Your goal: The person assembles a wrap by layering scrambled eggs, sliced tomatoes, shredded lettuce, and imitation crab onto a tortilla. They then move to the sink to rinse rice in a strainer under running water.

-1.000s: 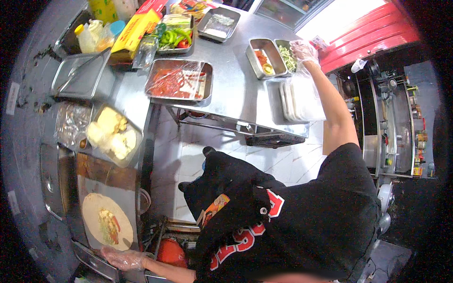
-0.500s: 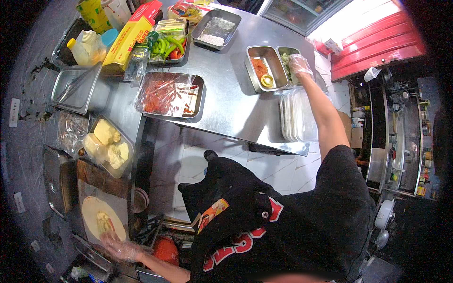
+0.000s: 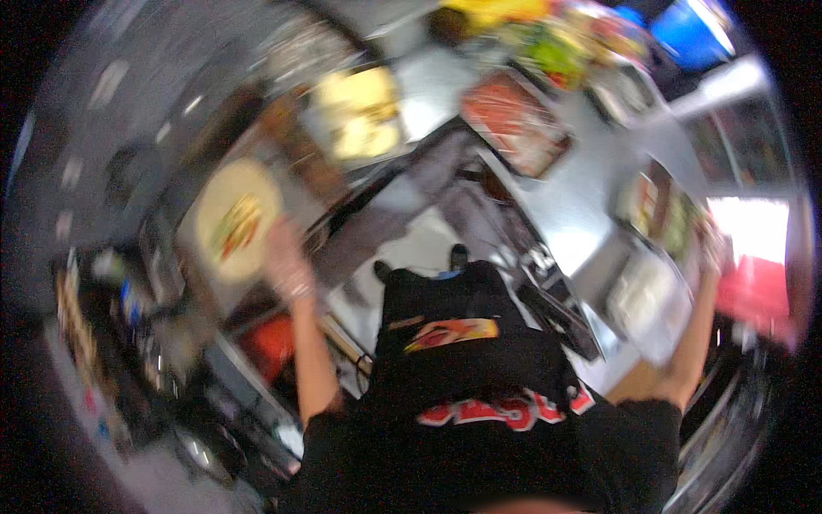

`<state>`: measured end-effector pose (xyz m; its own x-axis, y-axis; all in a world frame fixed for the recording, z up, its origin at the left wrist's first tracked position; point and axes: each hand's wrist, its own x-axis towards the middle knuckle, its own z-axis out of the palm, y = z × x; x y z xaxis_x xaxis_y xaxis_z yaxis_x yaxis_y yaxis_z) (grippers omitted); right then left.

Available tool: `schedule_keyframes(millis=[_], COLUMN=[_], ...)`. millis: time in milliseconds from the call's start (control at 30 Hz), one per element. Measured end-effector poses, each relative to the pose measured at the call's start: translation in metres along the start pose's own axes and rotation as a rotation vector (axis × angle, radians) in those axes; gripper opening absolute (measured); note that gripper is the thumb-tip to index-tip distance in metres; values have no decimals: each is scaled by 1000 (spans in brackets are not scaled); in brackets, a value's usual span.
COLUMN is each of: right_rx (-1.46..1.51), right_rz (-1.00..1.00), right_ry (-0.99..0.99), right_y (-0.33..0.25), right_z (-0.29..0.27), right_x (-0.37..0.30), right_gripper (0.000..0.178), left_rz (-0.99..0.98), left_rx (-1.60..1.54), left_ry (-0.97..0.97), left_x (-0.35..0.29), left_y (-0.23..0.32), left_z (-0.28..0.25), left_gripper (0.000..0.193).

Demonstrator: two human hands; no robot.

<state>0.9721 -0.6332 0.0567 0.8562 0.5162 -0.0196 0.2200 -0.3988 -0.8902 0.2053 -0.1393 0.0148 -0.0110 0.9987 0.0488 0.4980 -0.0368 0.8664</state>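
Note:
My left hand [image 3: 289,264], in a clear plastic glove, is at the right edge of a round flatbread [image 3: 212,201]. A strip of yellow, green and red filling [image 3: 236,227] lies along the flatbread's middle. Far to the right, my right hand [image 3: 711,244], also gloved, is at the outer side of a small metal pan of chopped greens [image 3: 682,224]. Motion smears the fingers of both hands, so whether either holds anything does not show. Beside the greens stands another metal pan [image 3: 629,201] with some red food in it.
Stacked clear plastic containers [image 3: 642,295] stand nearer me on the right. On the steel table [image 3: 556,201] is a film-covered tray of red food [image 3: 514,120]. Yellow blocks [image 3: 358,111] sit in a tray beyond the flatbread. A blue bucket [image 3: 692,36] is at the back; a red one [image 3: 270,343] is below left.
My view has swung left, toward the flatbread, and blurred. My left hand stays by the flatbread, whose filling shows more fully. My right hand remains at the pan of greens.

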Motion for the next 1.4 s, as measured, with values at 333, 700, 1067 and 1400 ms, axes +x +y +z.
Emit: schedule_keyframes(millis=[333,700,1067,1400], right_rx=[27,-142,-8,-174], right_rz=[-26,-316,-771,-990], right_ry=[-481,-937,-972,-807], right_y=[-309,-392,-377,-369], right_z=[407,774,844,849], right_x=[-128,-286,-328,-328], right_gripper=[34,27,36,27], left_rz=[-70,223,521,582], left_rx=[-96,194,335,491], left_ry=[283,355,125,-69], left_x=[0,76,119,144], left_y=[-29,-67,-83,-78], left_z=[-85,-185,-184,-158], left_gripper=[24,22,21,32])
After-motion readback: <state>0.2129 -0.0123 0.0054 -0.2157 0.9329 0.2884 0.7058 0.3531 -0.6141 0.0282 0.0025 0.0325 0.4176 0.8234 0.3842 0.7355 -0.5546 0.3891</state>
